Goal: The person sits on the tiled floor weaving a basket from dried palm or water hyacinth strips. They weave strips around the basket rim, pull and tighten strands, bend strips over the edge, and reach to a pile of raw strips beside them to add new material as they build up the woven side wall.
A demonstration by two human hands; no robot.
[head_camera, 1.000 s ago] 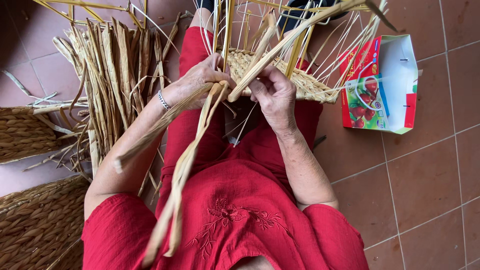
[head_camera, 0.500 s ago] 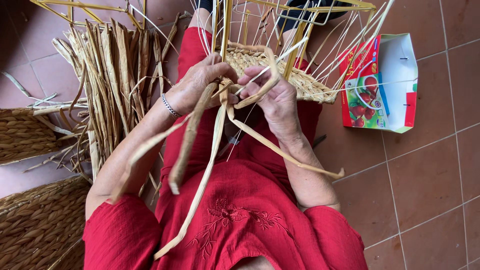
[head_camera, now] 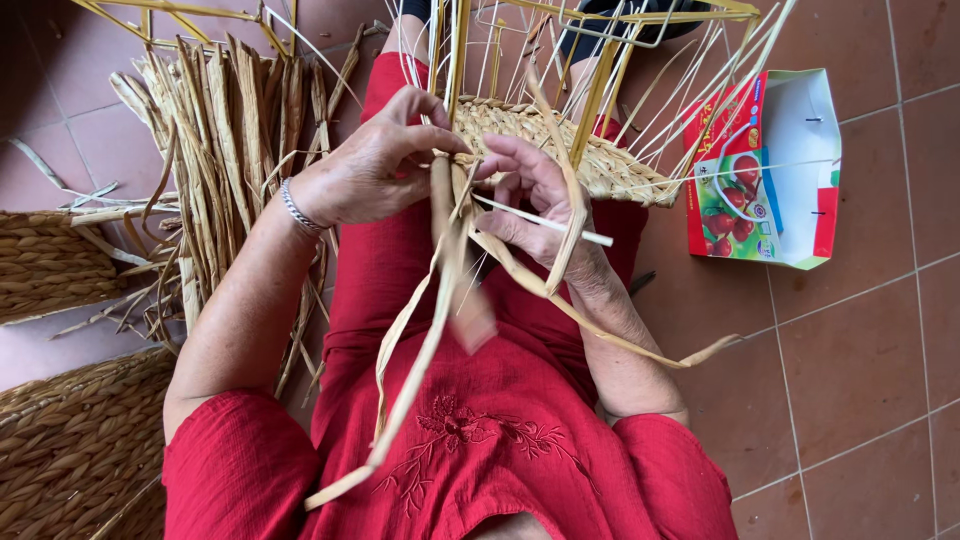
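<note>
My left hand (head_camera: 370, 165), with a silver bracelet at the wrist, pinches long dried straw strands (head_camera: 440, 300) at the rim of a half-woven basket (head_camera: 610, 170). The basket rests on my lap on a yellow wire frame (head_camera: 600, 80). Just to the right, my right hand (head_camera: 540, 200) grips another flat straw strip that loops over its fingers and trails off to the right. Thin pale stakes stick up from the basket's woven edge. The loose ends of the strands hang down over my red dress.
A bundle of dried straw (head_camera: 230, 140) lies on the tiled floor to the left. Two woven baskets (head_camera: 60, 450) sit at the lower left. A colourful paper bag (head_camera: 765, 170) lies on the tiles to the right.
Both hands have drawn closer together at the basket's rim. The straw strands have swung down and twisted, and one strip now loops over my right hand and trails right.
</note>
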